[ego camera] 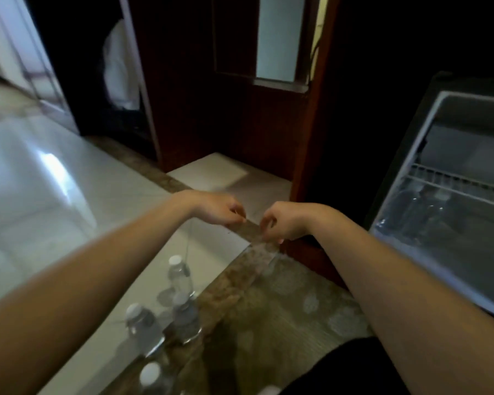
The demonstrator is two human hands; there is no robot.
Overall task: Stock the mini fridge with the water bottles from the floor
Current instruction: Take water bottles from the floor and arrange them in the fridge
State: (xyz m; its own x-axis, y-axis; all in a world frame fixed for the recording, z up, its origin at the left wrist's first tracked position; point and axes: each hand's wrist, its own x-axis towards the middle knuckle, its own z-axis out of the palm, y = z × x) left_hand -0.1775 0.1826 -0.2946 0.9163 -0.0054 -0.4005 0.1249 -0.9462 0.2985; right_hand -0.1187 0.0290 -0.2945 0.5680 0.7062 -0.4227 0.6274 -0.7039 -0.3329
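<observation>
Water bottles (pixel 179 273) with white caps are standing on the floor (pixel 40 181) beneath my left forearm, four that I can count, clustered where the pale glossy tile is meeting a brown patterned strip (pixel 268 309); the nearest one is poking in at the bottom edge. I am reaching both arms forward over them. My left hand (pixel 223 210) and my right hand (pixel 280 220) are hanging near each other above the floor, fingers loosely curled downward, and neither is holding anything. The mini fridge (pixel 408 169) is sitting open to my right, its wire shelf (pixel 454 181) showing, and blurred clear shapes under that shelf are looking like bottles lying inside, though I cannot tell for sure. Dark wooden cabinetry (pixel 268 124) is rising just beyond my hands.
</observation>
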